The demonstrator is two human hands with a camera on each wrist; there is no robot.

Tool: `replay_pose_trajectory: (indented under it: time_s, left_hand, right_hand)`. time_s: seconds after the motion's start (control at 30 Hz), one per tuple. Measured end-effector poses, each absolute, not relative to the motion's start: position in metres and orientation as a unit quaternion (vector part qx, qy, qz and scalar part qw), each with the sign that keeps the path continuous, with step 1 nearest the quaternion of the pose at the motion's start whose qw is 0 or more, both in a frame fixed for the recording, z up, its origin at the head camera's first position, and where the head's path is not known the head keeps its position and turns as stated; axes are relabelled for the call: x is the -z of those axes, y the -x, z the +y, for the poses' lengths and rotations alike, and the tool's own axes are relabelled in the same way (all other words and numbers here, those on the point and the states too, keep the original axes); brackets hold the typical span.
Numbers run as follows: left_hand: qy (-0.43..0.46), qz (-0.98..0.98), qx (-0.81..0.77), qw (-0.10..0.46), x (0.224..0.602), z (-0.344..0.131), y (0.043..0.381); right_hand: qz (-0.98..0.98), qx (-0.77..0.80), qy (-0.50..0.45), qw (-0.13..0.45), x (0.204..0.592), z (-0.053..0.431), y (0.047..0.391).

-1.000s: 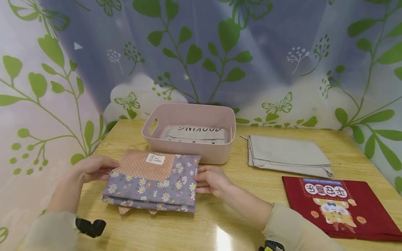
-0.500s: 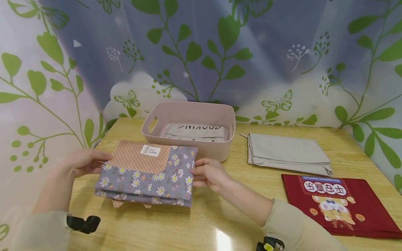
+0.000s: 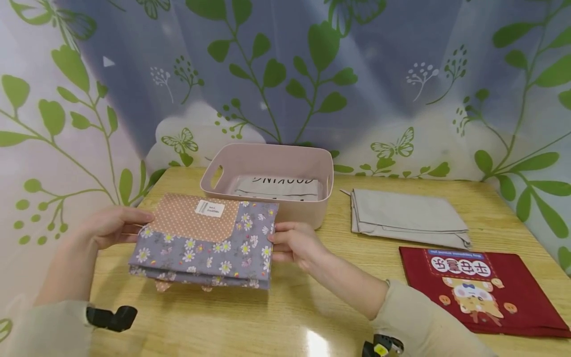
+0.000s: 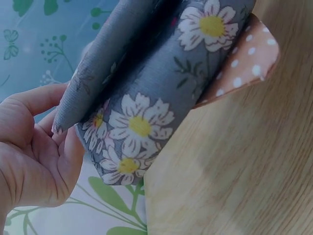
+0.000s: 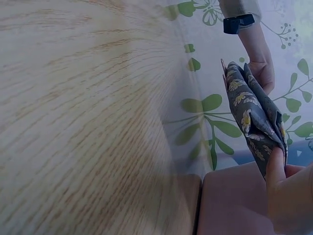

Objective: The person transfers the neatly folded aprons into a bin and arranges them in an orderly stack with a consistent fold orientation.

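Observation:
A folded floral apron [image 3: 196,255], grey-purple with daisies and an orange polka-dot patch bearing a white label, is held up over the table by its two sides. My left hand [image 3: 111,225] pinches its left edge, and my right hand [image 3: 301,247] grips the right edge. In the left wrist view the left hand [image 4: 36,152] has thumb and fingers at the folded layers [image 4: 142,112], which gape slightly; a polka-dot piece [image 4: 254,54] sticks out below. The right wrist view shows the thumb of the right hand [image 5: 288,196] on the apron's end [image 5: 249,105].
Behind the apron stands a pink plastic bin [image 3: 305,210] holding a folded pale cloth [image 3: 281,189] with black lettering. A folded grey cloth [image 3: 408,215] and a folded red cloth [image 3: 482,292] with a cartoon print lie on the right of the wooden table [image 3: 214,327].
Both hands have raised the apron and shifted it a little to the left, its far edge now overlapping the bin's front more. The bin and the other cloths stay put.

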State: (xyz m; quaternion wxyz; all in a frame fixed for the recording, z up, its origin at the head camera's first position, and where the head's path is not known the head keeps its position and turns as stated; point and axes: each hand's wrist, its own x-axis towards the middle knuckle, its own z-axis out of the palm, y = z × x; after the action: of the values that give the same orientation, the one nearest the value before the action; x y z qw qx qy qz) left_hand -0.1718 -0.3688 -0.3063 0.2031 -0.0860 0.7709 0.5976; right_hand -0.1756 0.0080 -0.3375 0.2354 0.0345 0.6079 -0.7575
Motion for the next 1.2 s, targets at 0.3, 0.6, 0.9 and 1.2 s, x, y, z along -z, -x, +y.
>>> replay_pose_trajectory:
  time_s: [0.3,0.6,0.9,1.2]
  left_hand:
    - [0.079,0.774,-0.596,0.198,0.296,-0.365,0.173]
    - [0.07,0.769,-0.606,0.19,0.286,-0.355,0.176]
    - [0.067,0.776,-0.605,0.168,0.278,-0.339,0.184]
    - [0.064,0.771,-0.61,0.171,0.27,-0.324,0.196]
  right_hand:
    - [0.604,0.763,-0.032,0.228,0.327,0.011,0.18]
    - [0.603,0.764,-0.024,0.227,0.315,0.022,0.188]
    - [0.601,0.765,-0.019,0.229,0.308,0.035,0.198]
    - [0.605,0.764,-0.016,0.225,0.308,0.049,0.21]
